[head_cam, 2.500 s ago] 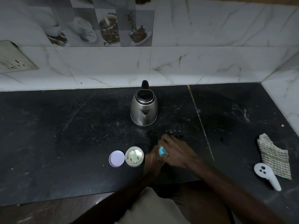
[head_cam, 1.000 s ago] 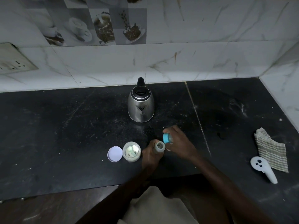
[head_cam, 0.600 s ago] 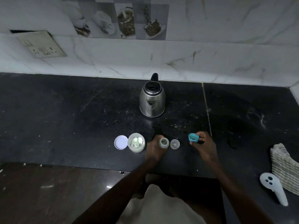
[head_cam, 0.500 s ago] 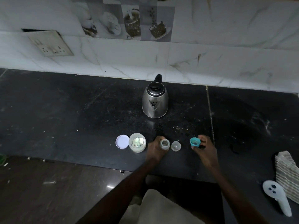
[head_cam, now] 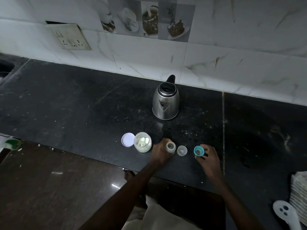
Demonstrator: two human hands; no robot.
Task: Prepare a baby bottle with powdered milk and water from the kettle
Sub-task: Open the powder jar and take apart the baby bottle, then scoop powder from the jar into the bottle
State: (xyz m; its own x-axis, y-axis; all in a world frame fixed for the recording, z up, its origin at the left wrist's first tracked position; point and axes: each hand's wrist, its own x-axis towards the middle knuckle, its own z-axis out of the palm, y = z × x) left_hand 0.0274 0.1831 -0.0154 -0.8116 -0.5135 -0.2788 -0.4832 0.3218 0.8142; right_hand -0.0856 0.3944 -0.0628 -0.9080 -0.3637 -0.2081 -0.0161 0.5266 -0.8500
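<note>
well, far left on the tiled wall sits a socket plate (head_cam: 71, 37), above the dark counter (head_cam: 66, 105). near the counter's front edge a white lid (head_cam: 127, 139) lies flat, just beside an open jar (head_cam: 142, 142) with pale powder inside. right of the jar, the left hand (head_cam: 160, 153) is wrapped round the baby bottle (head_cam: 171, 146), which stands upright on the counter with its mouth open. well behind it, toward the wall, stands the steel kettle (head_cam: 166, 102), spout facing the person and black handle to the rear. beside the bottle a small clear cap (head_cam: 182, 150) rests on the counter, apart from both hands. next comes a teal ring (head_cam: 199, 150), pinched at its right side by the curled fingers of the right hand (head_cam: 208, 159); whether it rests on the counter or is lifted i cannot tell. at the far right lie a striped cloth (head_cam: 299, 193) and a white gadget (head_cam: 285, 213) with dark buttons.
</note>
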